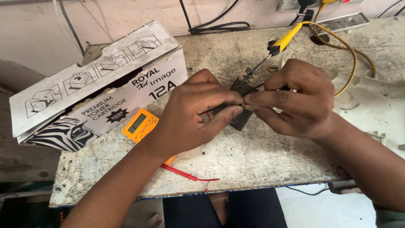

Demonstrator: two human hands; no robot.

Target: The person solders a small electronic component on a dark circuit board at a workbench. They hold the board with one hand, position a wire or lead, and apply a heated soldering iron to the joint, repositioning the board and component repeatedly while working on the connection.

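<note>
Just right of the orange multimeter (140, 125), both hands pinch a thin wire (243, 104) over a small black part (239, 120) on the table (253, 156), left hand (192, 116) and right hand (295, 99) fingertips meeting; steadiness matters next.

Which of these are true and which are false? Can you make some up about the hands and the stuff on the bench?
1. Both hands, the left hand and the right hand, meet over a small black part. True.
2. The soldering iron has a blue handle. False: it is yellow.
3. An orange multimeter lies beside the left hand. True.
4. The cardboard box stands right of the hands. False: it lies to their left.
</note>
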